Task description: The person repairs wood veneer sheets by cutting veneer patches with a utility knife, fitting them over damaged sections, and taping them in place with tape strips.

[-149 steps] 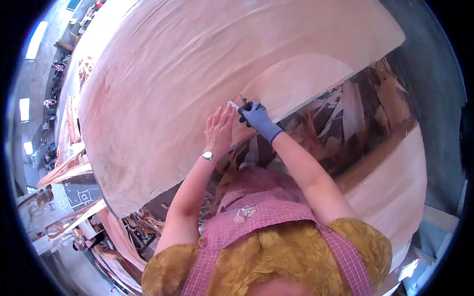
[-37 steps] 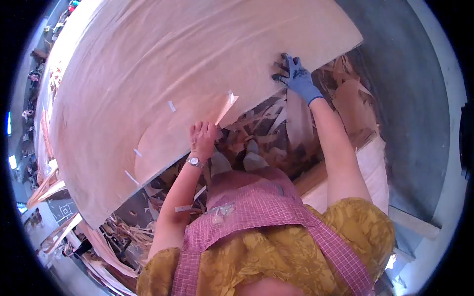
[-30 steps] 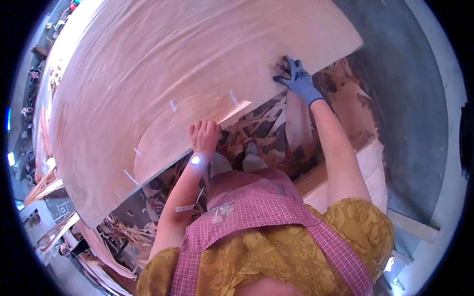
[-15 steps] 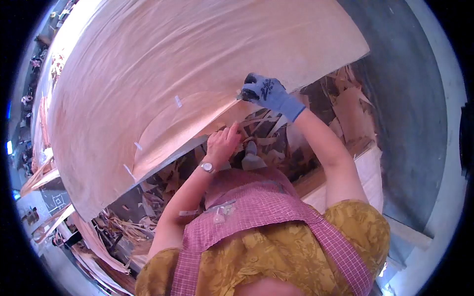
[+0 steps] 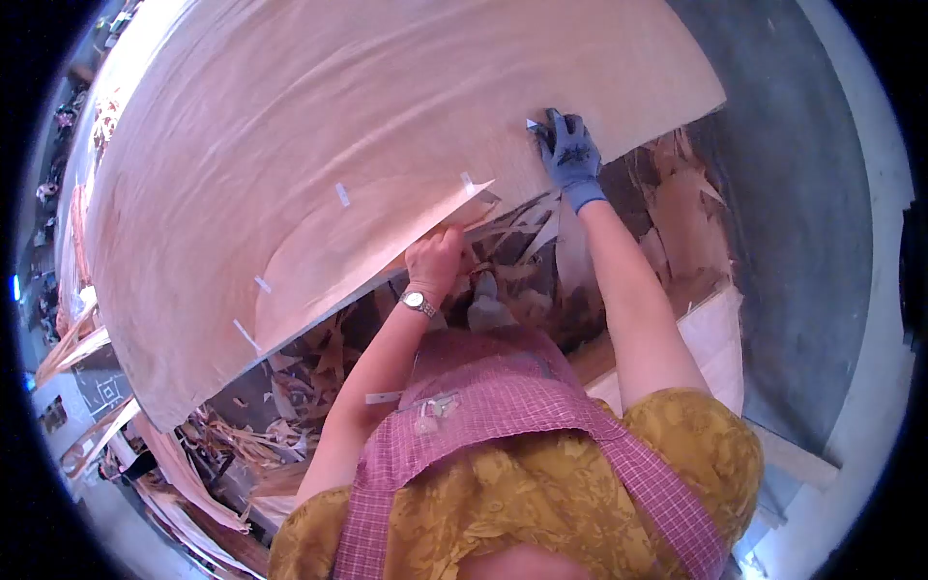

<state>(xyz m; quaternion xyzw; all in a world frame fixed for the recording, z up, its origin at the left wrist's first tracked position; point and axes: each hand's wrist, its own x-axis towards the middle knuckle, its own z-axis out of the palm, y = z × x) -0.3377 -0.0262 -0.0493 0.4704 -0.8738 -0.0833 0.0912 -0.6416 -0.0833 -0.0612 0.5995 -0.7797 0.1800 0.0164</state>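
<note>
A large, pale wood veneer sheet (image 5: 387,106) with a curved outer edge spreads in front of me. A veneer patch (image 5: 338,242) lies along its near edge, its upper right corner raised. My left hand (image 5: 438,259), bare and wearing a wristwatch (image 5: 418,303), is closed at the raised edge of the patch; its fingertips are partly hidden. Over the sheet, to the right of the patch, is my right hand (image 5: 570,155) in a blue-grey glove with dark fingertips. It is closed on a small pale pointed piece (image 5: 534,126), too small to name.
Short strips of whitish tape (image 5: 343,195) mark the sheet around the patch. Torn veneer scraps (image 5: 290,387) litter the area beneath the near edge. A grey surface (image 5: 793,213) lies to the right, and long veneer strips (image 5: 184,464) are piled at lower left.
My right hand has moved up and right, away from the patch's corner. A tape strip now shows near that corner. My left hand has curled and shifted slightly up.
</note>
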